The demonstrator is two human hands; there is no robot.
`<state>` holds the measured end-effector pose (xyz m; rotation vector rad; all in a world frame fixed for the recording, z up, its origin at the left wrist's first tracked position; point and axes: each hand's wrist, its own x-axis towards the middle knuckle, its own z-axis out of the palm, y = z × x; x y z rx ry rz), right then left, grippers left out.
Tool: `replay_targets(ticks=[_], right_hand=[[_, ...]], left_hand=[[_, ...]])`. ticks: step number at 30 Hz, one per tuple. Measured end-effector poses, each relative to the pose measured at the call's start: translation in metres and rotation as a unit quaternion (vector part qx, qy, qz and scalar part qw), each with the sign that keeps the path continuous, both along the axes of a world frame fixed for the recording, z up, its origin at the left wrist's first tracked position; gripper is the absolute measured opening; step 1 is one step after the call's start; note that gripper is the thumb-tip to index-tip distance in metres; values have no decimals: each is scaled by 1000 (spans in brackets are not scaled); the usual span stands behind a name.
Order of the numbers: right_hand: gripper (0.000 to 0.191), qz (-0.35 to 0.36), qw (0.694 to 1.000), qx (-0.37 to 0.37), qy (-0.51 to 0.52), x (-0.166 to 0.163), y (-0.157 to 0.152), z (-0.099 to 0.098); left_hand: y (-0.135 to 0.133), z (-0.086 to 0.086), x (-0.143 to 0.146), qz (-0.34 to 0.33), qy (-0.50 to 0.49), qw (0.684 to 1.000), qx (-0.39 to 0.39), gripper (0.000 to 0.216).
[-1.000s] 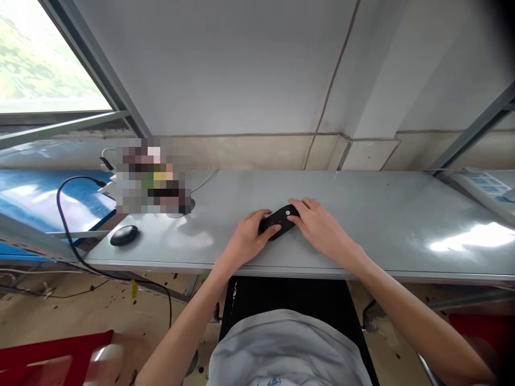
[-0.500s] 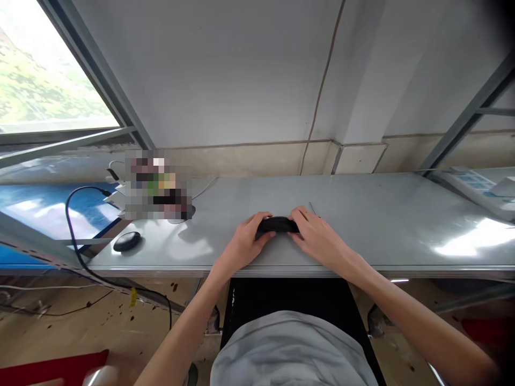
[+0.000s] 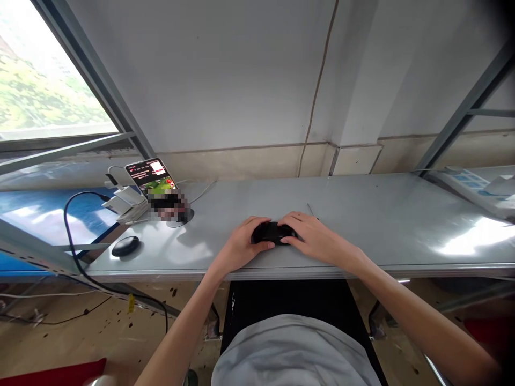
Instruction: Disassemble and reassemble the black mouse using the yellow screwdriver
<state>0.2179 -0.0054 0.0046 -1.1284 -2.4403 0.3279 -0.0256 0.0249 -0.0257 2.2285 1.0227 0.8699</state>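
A smooth black oblong object (image 3: pixel 272 232) is held between both hands, low over the grey tabletop near its front edge. Its kind cannot be made out, and its ends are covered by fingers. My left hand (image 3: pixel 246 241) grips the left end, thumb along the near side and fingers over the far side. Around the right end my right hand (image 3: pixel 308 234) is closed in the same way. Just beyond the right hand, a thin metal rod (image 3: pixel 309 208) lies partly hidden on the table.
On the left of the grey table (image 3: pixel 362 214) stands a lit phone (image 3: pixel 153 174), partly blurred out, beside white charging plugs (image 3: pixel 120 201). A black mouse-like object (image 3: pixel 125 246) lies in front. A black cable (image 3: pixel 70 236) loops over the left edge. Papers (image 3: pixel 478 185) lie far right.
The black object has tilted, so more of its broad face shows. Both hands have shifted slightly left and turned with it, still holding its ends.
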Motion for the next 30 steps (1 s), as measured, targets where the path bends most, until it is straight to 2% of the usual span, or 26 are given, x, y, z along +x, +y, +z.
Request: replay_targets(ticks=[7,15,26,30], right_hand=[[30,0,999,-36,-12,-8,-1,0],[40,17,999,-25,-19,-8,-1,-1],[39,32,999,-10,-2,-9,-1,-2],[38,28,999,-18,13,-7,-2,0]], left_hand=[[-2,0,-2,20,7,1000,-17,58],[3,-6,-5,14,25,999,-27,62],[2,-5,-8,2,54,998,-29,60],[0,-2,-7,11,39,999,-36,69]])
